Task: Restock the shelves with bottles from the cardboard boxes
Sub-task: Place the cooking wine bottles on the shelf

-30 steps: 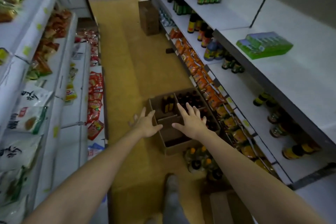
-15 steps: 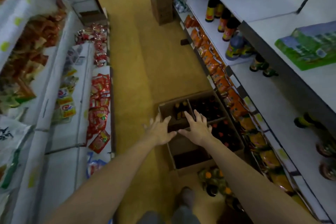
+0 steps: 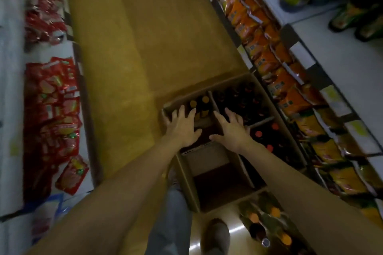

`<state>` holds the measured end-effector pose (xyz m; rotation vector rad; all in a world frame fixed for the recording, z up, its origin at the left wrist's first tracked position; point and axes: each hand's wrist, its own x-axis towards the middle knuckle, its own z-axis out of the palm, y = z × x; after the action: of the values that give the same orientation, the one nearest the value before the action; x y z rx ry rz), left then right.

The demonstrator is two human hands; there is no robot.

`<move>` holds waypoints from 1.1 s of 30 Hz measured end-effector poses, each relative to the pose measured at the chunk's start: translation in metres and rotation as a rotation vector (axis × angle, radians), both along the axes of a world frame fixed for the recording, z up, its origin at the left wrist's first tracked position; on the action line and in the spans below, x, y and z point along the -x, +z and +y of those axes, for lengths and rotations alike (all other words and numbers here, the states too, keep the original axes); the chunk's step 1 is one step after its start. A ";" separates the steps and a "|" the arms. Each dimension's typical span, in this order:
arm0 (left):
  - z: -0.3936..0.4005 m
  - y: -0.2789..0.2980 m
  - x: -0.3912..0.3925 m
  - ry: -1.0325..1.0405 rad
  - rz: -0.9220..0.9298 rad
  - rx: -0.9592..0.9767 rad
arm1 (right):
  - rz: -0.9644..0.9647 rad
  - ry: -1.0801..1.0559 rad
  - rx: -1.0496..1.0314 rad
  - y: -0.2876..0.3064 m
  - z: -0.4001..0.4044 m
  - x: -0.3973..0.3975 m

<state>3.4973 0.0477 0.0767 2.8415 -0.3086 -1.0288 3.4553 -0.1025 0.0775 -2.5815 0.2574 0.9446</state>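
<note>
Left hand (image 3: 183,128) and right hand (image 3: 232,130): fingers spread, holding nothing, above cardboard box (image 3: 187,180). Risk: dim, blurred view; bottles (image 3: 200,102) packed tight, fumbled grip may topple neighbours.

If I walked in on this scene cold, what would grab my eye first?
Most likely the two bare hands, left hand and right hand, spread open over the cardboard box on the yellow aisle floor. Next, the dark bottles with orange caps standing in the box's far compartments. Then the orange snack packets along the low right-hand shelf and the red packets on the left.
</note>
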 end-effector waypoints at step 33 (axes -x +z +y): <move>-0.009 -0.223 -0.144 -0.217 0.061 0.022 | -0.048 0.095 0.135 -0.232 0.025 -0.157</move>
<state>3.6412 0.0384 -0.1460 2.7968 -0.6294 -1.1384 3.6124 -0.0777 -0.1541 -2.7581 0.1936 0.9254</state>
